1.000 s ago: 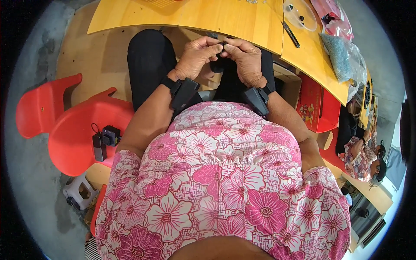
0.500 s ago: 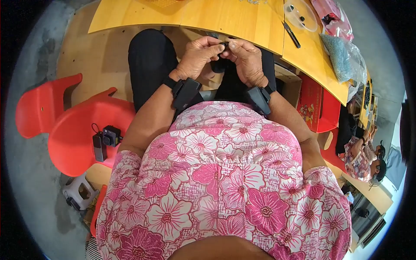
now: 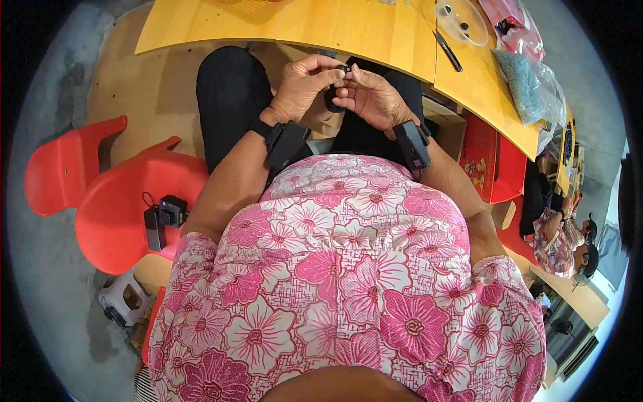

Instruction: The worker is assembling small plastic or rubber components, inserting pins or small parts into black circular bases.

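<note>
1. The left hand [image 3: 301, 84] and right hand [image 3: 370, 95] partly cover the black piece [image 3: 345, 68] between their fingertips; its form is too small to tell.
2. Beyond the hands, the upper edge cuts off the yellow table [image 3: 362, 33].
3. Right of the hands, black bits [image 3: 464, 26] in the clear dish [image 3: 477, 33] are too small to identify.
4. Nearer, the tabletop partly hides a cardboard box [image 3: 454, 139].

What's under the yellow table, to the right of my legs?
A cardboard box and a red box show below the edge; the tabletop hides whatever lies further in.
</note>
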`<move>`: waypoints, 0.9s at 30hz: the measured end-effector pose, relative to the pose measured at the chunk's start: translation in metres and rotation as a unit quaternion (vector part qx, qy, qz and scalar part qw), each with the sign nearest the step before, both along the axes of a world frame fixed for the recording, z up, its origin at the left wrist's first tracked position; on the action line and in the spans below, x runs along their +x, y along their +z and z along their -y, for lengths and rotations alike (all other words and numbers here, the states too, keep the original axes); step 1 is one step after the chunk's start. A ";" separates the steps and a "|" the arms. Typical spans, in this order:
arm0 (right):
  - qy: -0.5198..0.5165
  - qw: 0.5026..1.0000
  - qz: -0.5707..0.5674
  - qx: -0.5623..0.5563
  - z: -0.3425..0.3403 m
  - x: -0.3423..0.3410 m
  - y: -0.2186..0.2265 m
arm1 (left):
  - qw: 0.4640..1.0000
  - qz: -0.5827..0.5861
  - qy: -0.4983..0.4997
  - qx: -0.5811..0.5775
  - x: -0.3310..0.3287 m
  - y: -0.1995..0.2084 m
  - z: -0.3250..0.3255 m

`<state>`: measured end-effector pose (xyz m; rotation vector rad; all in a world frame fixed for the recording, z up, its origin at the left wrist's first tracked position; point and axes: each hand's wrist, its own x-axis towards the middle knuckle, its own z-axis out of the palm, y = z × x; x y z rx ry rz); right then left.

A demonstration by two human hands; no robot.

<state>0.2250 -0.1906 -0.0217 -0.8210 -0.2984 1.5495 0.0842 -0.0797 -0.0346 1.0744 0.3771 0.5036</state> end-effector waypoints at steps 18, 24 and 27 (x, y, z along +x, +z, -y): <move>0.028 1.000 0.010 -0.002 0.001 0.008 0.003 | 0.989 -0.027 0.010 0.142 0.001 0.004 -0.001; 0.031 0.999 0.027 -0.020 0.002 0.010 -0.001 | 0.953 -0.057 0.062 0.290 0.001 0.007 0.000; 0.035 0.998 0.035 -0.025 0.001 0.010 -0.001 | 0.933 -0.094 0.066 0.340 0.000 0.007 -0.001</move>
